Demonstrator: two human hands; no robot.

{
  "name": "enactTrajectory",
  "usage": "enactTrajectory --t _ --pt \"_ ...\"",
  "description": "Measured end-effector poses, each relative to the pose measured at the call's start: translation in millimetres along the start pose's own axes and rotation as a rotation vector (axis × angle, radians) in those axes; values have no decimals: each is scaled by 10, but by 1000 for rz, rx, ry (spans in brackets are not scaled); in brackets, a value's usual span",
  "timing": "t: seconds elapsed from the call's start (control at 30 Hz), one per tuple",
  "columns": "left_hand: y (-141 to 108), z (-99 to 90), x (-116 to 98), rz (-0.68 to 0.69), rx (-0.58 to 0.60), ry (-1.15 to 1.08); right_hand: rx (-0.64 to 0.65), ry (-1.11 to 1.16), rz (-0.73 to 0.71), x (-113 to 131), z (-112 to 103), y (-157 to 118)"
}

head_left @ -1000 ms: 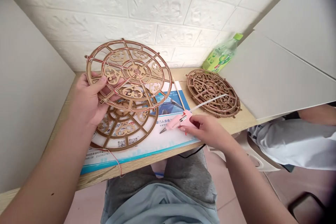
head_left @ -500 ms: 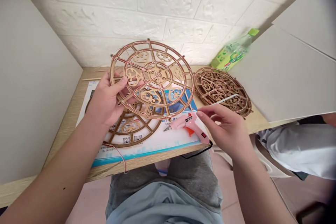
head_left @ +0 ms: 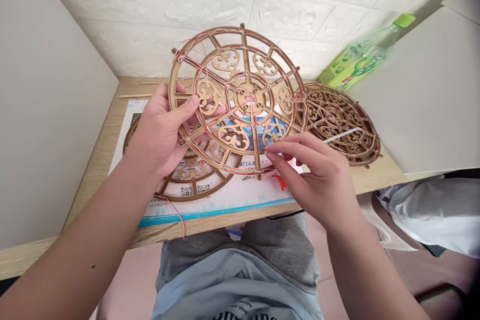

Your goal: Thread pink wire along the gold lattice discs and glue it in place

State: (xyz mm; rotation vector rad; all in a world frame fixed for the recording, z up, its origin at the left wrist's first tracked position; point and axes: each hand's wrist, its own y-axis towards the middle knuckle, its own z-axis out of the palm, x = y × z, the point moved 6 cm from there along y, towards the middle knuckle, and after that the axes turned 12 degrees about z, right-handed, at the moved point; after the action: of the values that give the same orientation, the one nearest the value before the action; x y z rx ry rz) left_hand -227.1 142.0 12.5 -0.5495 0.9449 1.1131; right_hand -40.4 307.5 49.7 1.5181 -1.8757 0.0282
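Note:
A round, gold-brown openwork frame (head_left: 245, 77) with red and white wires along its rings is tilted up above the desk. My left hand (head_left: 165, 127) grips its left rim, thumb in front and fingers behind. At the lower right rim is my right hand (head_left: 313, 170), thumb and forefinger pinched near a spoke; whatever they pinch is too small to make out. A white stick (head_left: 343, 135) shows beyond the right hand. Under the held frame, a second frame (head_left: 198, 192) lies on a printed sheet (head_left: 225, 205). The glue gun is mostly hidden, its orange trigger (head_left: 281, 182) showing.
More wired frames (head_left: 337, 120) are stacked at the right, with a green bottle (head_left: 360, 60) behind them against the white wall. A loose wire (head_left: 180, 212) hangs over the desk's front edge. White panels stand left and right. A person's clothed leg (head_left: 435, 210) is at the right.
The held frame has risen and come closer, with my left hand on it. My right hand has moved left to its lower rim and now covers most of the glue gun. The view has shifted slightly.

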Motion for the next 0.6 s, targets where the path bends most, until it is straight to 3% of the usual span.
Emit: enactTrajectory --t 0.17,0.6 --pt "-5 29 5 -6 43 -15 34 -20 -33 63 -3 12" --pt "-15 78 -4 -47 22 -37 91 12 -23 135 20 20"
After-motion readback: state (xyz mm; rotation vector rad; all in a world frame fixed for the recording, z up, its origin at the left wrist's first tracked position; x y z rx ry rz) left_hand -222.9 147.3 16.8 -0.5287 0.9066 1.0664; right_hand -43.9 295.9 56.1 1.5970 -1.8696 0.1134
